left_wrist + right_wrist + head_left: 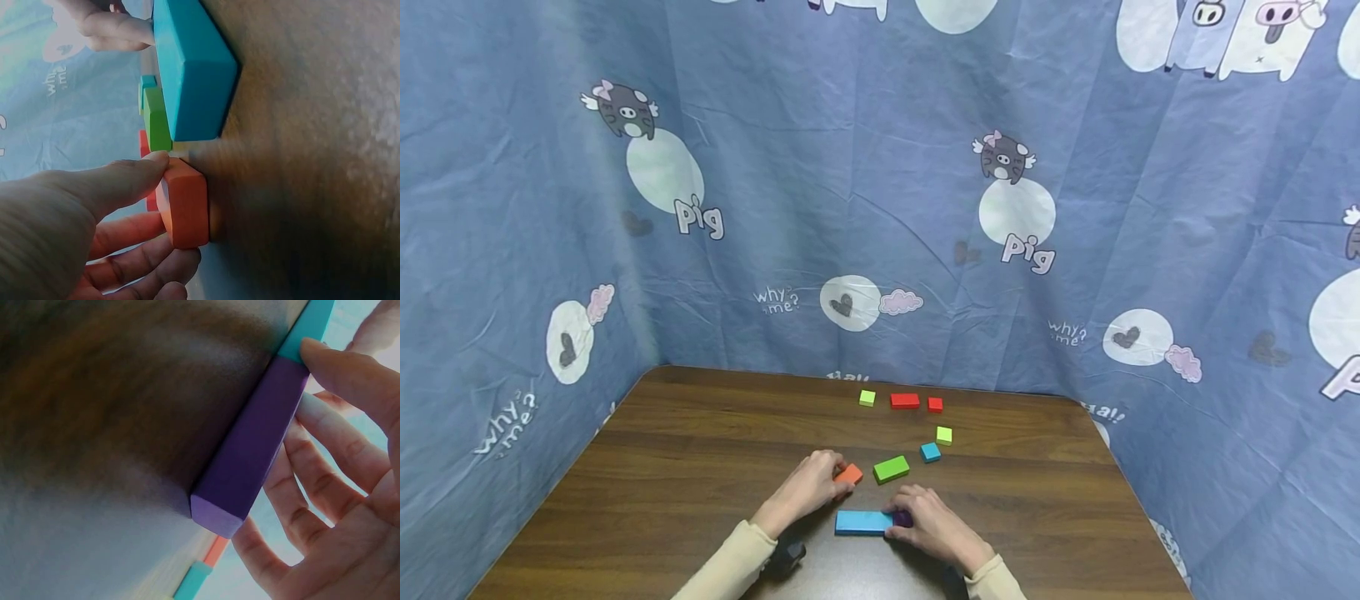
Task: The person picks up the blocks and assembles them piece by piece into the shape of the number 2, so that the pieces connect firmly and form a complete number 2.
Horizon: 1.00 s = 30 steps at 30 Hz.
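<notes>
My left hand (807, 490) pinches an orange block (189, 209) between thumb and fingers, low at the tabletop. In front of me lies a long light-blue block (861, 522), flat on the table. A dark purple block (256, 437) continues it end to end on the right, its top mostly covered by my hand in the head view. My right hand (934, 527) grips across the purple block, the thumb at the seam with the blue one and the other fingers along the far side. Just beyond the hands sits a green block (891, 469).
Farther back on the wooden table (700, 433) lie a small blue block (930, 452), a yellow-green block (944, 436), another yellow-green block (867, 398), a red block (905, 401) and a smaller red block (935, 405). A patterned blue curtain (865, 208) surrounds the table's back and sides.
</notes>
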Each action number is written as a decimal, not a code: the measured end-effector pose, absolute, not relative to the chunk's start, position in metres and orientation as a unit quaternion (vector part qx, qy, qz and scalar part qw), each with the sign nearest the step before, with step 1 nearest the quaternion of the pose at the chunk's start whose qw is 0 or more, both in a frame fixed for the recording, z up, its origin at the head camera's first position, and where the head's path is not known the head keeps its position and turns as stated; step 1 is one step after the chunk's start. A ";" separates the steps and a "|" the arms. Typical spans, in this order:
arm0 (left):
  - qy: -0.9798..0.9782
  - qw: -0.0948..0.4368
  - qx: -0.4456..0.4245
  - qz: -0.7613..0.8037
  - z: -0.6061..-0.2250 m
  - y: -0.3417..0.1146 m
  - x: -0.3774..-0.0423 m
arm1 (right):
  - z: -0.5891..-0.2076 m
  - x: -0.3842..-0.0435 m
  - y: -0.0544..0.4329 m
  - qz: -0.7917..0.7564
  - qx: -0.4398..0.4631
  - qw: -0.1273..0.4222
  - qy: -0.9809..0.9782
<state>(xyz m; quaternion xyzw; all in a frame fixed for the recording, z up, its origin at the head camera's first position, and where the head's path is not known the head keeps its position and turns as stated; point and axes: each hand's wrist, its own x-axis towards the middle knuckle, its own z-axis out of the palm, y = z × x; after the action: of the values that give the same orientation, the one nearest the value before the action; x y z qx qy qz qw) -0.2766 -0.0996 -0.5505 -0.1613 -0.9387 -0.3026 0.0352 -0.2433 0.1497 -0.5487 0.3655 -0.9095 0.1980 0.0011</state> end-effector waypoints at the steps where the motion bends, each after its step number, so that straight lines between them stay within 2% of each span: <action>1: -0.938 0.037 -0.163 -0.303 -0.551 -0.099 -0.276 | -0.549 -0.243 0.150 0.198 0.367 0.002 -0.909; 30: -0.936 0.040 -0.157 -0.314 -0.554 -0.097 -0.269 | -0.547 -0.243 0.149 0.201 0.372 0.005 -0.906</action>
<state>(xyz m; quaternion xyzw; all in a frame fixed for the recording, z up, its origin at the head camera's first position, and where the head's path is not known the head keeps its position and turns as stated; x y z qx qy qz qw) -0.2687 -0.0967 -0.5539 -0.1571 -0.9356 -0.3136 0.0396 -0.2427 0.1485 -0.5468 0.3717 -0.9064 0.2007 0.0046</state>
